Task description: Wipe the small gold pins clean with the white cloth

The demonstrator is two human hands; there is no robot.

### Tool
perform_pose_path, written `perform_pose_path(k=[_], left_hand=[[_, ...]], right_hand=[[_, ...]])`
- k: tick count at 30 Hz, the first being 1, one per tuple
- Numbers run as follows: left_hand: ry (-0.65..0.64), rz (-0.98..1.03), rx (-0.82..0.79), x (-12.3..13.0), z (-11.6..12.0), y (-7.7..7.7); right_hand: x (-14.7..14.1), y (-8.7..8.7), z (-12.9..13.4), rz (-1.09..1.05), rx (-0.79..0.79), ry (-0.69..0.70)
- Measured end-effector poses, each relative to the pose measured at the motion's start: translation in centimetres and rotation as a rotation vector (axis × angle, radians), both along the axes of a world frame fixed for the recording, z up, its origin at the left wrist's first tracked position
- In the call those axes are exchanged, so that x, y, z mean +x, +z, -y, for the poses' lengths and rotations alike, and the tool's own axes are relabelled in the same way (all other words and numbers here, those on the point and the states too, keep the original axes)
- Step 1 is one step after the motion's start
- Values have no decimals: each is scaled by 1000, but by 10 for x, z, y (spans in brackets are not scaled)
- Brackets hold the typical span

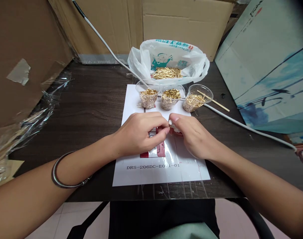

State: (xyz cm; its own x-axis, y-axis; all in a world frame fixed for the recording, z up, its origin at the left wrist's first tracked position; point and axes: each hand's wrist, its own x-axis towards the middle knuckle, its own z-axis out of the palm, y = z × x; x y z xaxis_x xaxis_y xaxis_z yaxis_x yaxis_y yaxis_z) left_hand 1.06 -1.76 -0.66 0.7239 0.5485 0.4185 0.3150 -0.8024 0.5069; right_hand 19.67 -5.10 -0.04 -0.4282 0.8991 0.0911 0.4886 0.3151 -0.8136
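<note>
My right hand (195,134) is closed around a small white piece (175,127), with a bit of red showing below it; its exact kind is hidden by the fingers. Thumb and forefinger of my left hand (143,132) pinch together at the left edge of that piece. Whatever lies between those fingertips is too small to make out. Both hands are above a white printed sheet (141,177). Just beyond them stand three clear plastic cups of small gold-coloured metal pins: a left cup (148,101), a middle cup (167,103) and a tilted right cup (191,105).
A white plastic bag (139,64) holding longer gold pins (167,72) sits behind the cups. One thin wooden stick (219,104) leans from the right cup. A white cable (251,127) crosses the dark table (96,99). Cardboard (111,30) and a printed box (268,79) border it.
</note>
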Motion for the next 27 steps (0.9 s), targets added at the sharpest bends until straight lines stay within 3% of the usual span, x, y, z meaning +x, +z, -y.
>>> perform_pose_path(k=[11,21,27], left_hand=[[-1,56,2,-1,-2,2],[17,49,-14,1,-1,4],[23,40,-9,0,-1,3]], right_hand=[[3,2,3,-64,-145,-97],[3,-3,0,-180,-177,-122],[4,-2,1,-88,-113,-89]])
